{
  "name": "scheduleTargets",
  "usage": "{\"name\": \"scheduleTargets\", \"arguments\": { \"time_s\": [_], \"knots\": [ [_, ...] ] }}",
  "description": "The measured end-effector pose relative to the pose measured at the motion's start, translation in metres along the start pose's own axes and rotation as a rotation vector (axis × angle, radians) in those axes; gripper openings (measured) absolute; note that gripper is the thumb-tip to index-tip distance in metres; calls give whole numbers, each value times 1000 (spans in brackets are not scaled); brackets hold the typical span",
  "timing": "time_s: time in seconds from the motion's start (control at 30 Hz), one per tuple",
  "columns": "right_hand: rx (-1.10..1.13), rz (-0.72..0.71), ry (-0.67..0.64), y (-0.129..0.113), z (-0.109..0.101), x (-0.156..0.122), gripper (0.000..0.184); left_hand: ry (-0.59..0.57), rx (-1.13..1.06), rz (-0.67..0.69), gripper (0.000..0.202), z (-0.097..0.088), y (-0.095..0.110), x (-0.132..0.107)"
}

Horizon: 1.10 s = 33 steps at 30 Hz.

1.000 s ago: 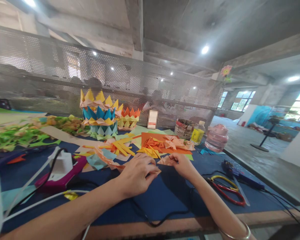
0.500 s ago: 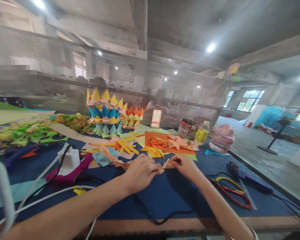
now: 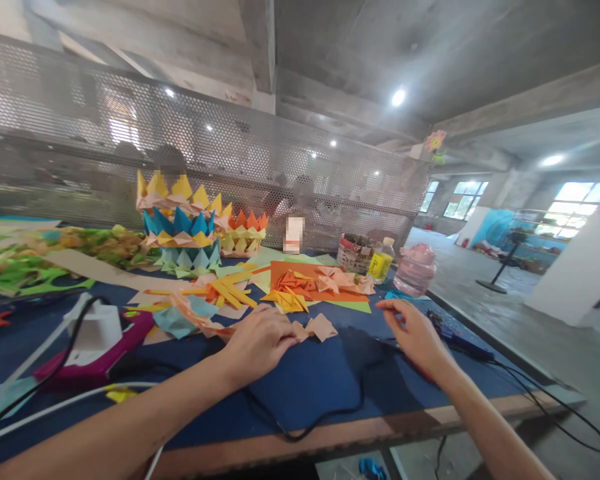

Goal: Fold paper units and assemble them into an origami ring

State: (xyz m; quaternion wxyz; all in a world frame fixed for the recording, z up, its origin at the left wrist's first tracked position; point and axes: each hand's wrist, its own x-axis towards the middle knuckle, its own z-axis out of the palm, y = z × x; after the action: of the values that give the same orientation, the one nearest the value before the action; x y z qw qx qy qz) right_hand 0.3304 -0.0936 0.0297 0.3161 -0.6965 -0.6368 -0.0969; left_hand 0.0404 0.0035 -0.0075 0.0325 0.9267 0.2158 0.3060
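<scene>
My left hand is closed over the end of a peach folded paper piece, which lies on the blue table covering. Part of a peach-orange paper chain runs up to the left side of this hand. To the right, my right hand hovers with fingers apart and nothing visible in them. Just beyond it lies a dark purple glue gun with a black cord. Red-handled scissors are mostly hidden under the right forearm and hand.
Paper crowns stand stacked at the back left. Orange folded pieces and yellow strips lie ahead. A yellow-labelled bottle and pink jar stand back right. A magenta power strip and cables lie left.
My right hand has let go of the peach folded paper and moved right, towards the glue gun and scissors. My left hand stays on the paper. The view has turned right.
</scene>
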Motion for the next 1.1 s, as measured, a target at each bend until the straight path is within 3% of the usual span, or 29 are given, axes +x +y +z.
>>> {"name": "scheduleTargets", "arguments": {
  "time_s": [0.07,0.13,0.27,0.4,0.53,0.73,0.9,1.0,1.1],
  "knots": [
    [-280,47,-2,35,-23,-8,30,0,2,-7,16,-1,1,0],
    [-570,162,-87,70,-44,-15,31,-12,9,-11,15,-2,2,1],
    [-669,259,-145,123,-71,-26,34,-17,27,-12,14,-4,4,2],
    [-641,272,-201,146,-67,-29,36,-7,30,0,15,-6,5,2],
    [-603,269,-192,153,-57,-28,31,17,14,12,14,-9,5,1],
    [-537,282,-117,130,-64,-29,30,60,-14,13,16,-12,4,2],
    [-154,185,86,78,-44,-15,36,96,-9,-11,13,-11,3,3],
    [19,61,48,34,-19,-7,39,117,-10,-46,11,-11,2,3],
    [186,-76,-82,-12,4,-5,36,123,-10,-29,11,-10,0,3]
  ]
}}
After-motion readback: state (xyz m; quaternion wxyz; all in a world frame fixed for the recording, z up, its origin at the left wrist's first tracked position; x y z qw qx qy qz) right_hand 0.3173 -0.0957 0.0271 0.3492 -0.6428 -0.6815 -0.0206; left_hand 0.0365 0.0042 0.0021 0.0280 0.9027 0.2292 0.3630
